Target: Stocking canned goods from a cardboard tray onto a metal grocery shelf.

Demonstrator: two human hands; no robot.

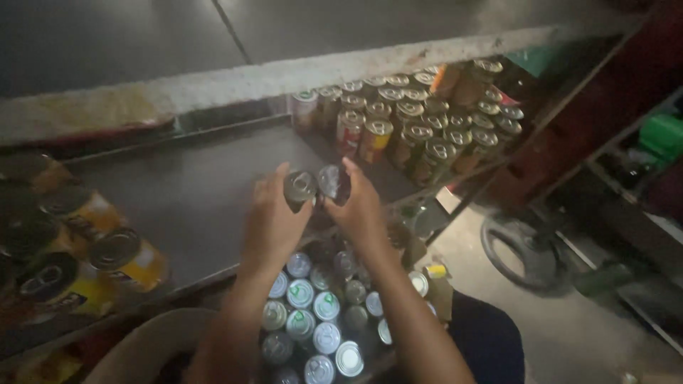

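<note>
1. The shelf (185,192) is the biggest thing in view: a dark, flat board running from left to right, with a bare stretch in its middle. The person's two hands are raised just over its front edge, so that bare stretch looks like the surface nearest the work.
2. At the back right of the shelf stands a packed block of upright cans (420,121), in tight rows. To do this step well, any can put down would best stand upright and close against that block, lid up like its neighbours.
3. On the left lie yellow-labelled cans (107,249) on their sides, close together; they appear liable to roll and are best left undisturbed.
4. Below the shelf, between the forearms, an open carton of cans (320,320) shows silver lids in rows. It sits directly under the hands.
5. The left hand (274,220) is curled around a can (300,188), fingers wrapped on its side.
6. The right hand (359,206) is closed likewise on a second can (333,183). The two cans touch or nearly touch; blur prevents saying which. A firm side grip, with the cans kept apart while lowered, would probably avoid knocking them.
</note>
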